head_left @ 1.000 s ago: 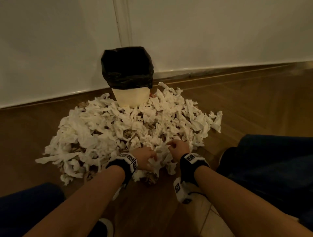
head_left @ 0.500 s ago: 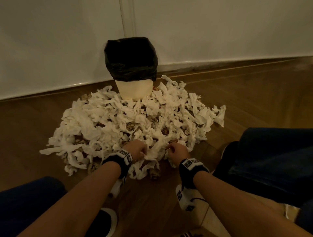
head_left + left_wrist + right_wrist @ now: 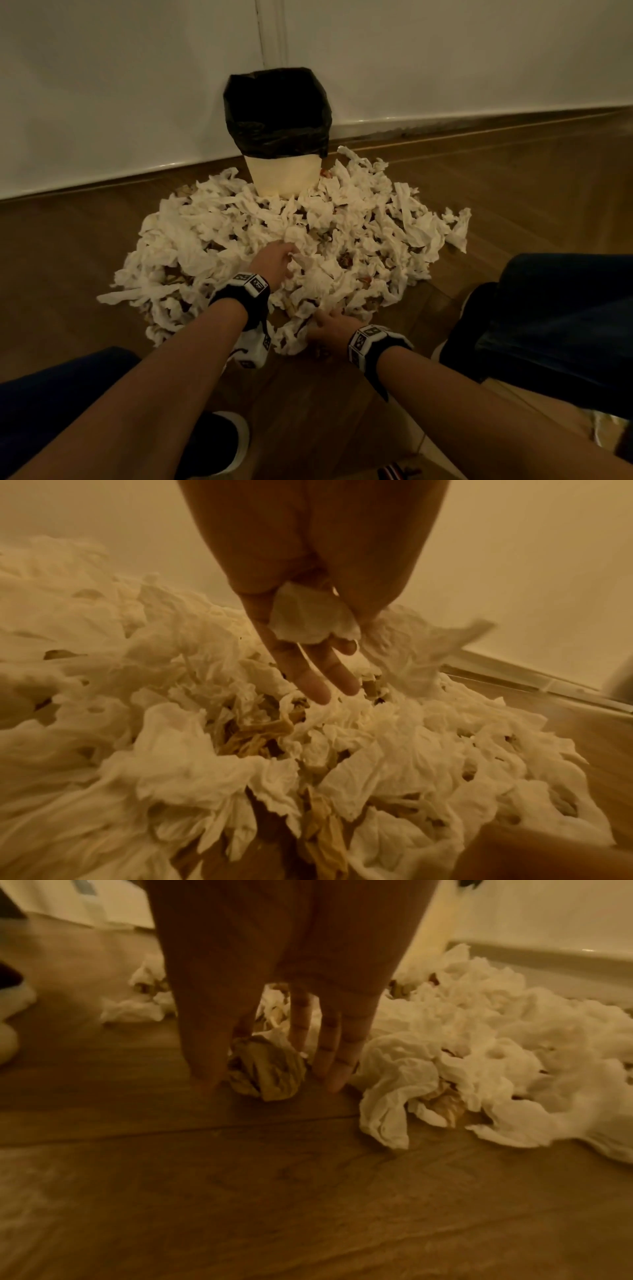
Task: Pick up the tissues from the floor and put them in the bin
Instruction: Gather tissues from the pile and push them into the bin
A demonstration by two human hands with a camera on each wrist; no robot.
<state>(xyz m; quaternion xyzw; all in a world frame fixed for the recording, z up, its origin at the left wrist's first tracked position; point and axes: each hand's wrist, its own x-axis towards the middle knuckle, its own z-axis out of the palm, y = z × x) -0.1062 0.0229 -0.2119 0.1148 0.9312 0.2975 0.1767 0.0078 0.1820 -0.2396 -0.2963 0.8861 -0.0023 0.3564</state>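
Tissues heaped before one bin

We are kneeling on a wooden floor (image 3: 102,267) facing one bin (image 3: 281,171), cream-sided with one black liner (image 3: 277,109), standing against a white wall (image 3: 120,85). Dozens of crumpled white tissues (image 3: 246,219), too many for us to count, are lying in one heap in front of the bin, touching its base. Our left hand (image 3: 272,258) is reaching into the middle of the heap, pinching one white wad (image 3: 308,618) under the thumb, two fingers (image 3: 310,674) extended. Our right hand (image 3: 330,329) is resting at the near edge, fingers straight, spread around one brown crumpled ball (image 3: 267,1069) on the floor.
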